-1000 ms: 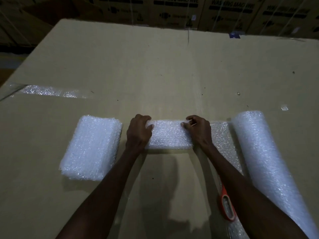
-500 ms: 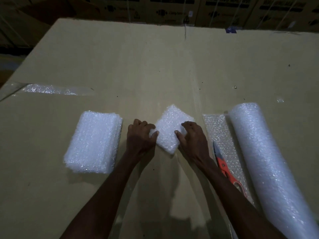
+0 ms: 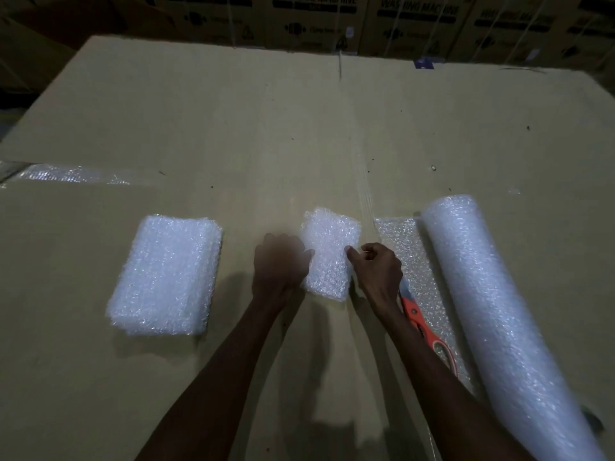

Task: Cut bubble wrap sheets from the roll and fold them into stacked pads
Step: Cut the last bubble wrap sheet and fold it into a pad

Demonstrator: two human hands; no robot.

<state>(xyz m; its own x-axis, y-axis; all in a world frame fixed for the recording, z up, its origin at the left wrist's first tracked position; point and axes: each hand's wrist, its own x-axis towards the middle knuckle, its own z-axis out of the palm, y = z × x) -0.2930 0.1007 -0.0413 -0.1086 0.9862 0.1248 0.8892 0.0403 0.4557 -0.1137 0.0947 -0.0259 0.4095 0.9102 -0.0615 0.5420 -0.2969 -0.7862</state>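
Head view: the folded pad [image 3: 329,251] has swung from a diamond half a second ago to square-on, lying between my left hand [image 3: 279,261] and right hand [image 3: 376,271], both gripping its side edges. Fold looks done; next it goes onto the stack [image 3: 166,277] at left, with the roll [image 3: 492,294] and scissors [image 3: 422,324] parked right.

A large flat cardboard surface [image 3: 233,128] carries everything. On it lie a stack of folded pads [image 3: 164,277] at the left, one folded pad [image 3: 329,251] in the middle, and at the right the bubble wrap roll [image 3: 492,311] with its loose sheet [image 3: 402,241], where orange scissors [image 3: 422,324] rest.
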